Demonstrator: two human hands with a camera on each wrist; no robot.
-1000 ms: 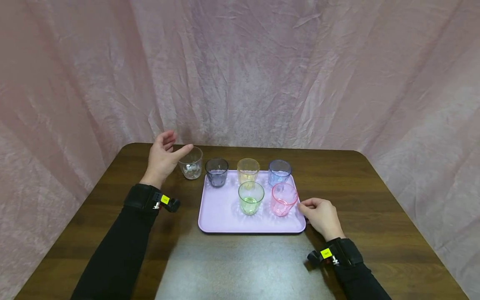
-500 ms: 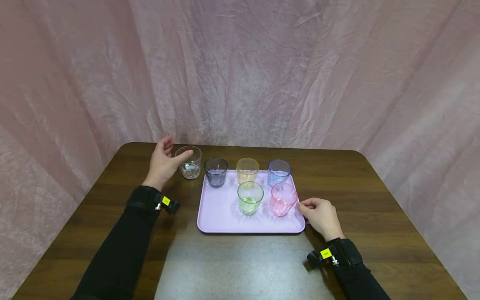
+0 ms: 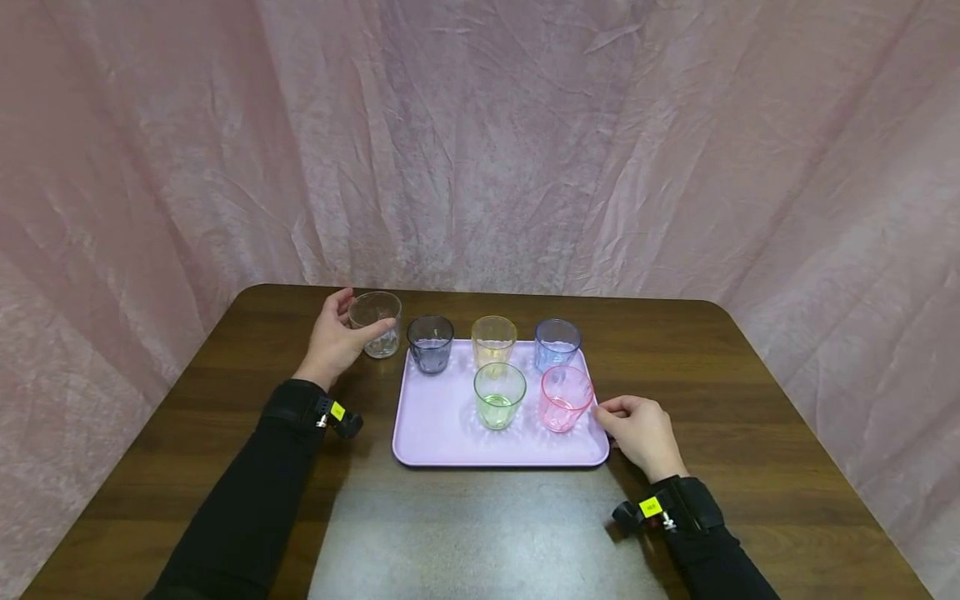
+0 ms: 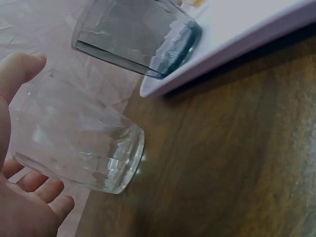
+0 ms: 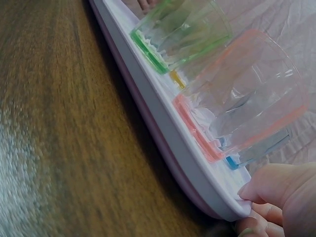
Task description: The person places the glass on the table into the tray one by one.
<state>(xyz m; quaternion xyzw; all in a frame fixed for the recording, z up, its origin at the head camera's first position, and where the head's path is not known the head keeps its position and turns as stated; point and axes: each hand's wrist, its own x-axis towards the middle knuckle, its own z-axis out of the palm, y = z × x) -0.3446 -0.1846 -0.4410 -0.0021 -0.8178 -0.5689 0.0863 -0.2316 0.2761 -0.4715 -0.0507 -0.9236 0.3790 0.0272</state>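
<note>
At the far left of the table a clear drinking glass (image 3: 381, 337) stands upright. My left hand (image 3: 335, 340) is spread about it, thumb on the near side and fingers on the far side. In the left wrist view a small gap shows between the thumb (image 4: 22, 69) and the clear glass (image 4: 74, 133); whether the fingers touch it I cannot tell. My right hand (image 3: 641, 435) pinches the right rim of a lilac tray (image 3: 442, 446), thumb on top and fingers below. Next to that hand a pink glass (image 3: 564, 408) stands on the tray.
Also on the tray are a green glass (image 3: 498, 404), a yellow glass (image 3: 493, 337) and a blue glass (image 3: 557, 346). A grey glass (image 3: 431, 350) stands at its back left corner, close to the clear one. Behind the wooden table (image 3: 750, 500) hangs a pink curtain (image 3: 480, 150).
My left hand has moved right and nearer, bringing its thumb across the front of the clear glass. The right hand keeps its pinch on the tray, and the glasses stand as before.
</note>
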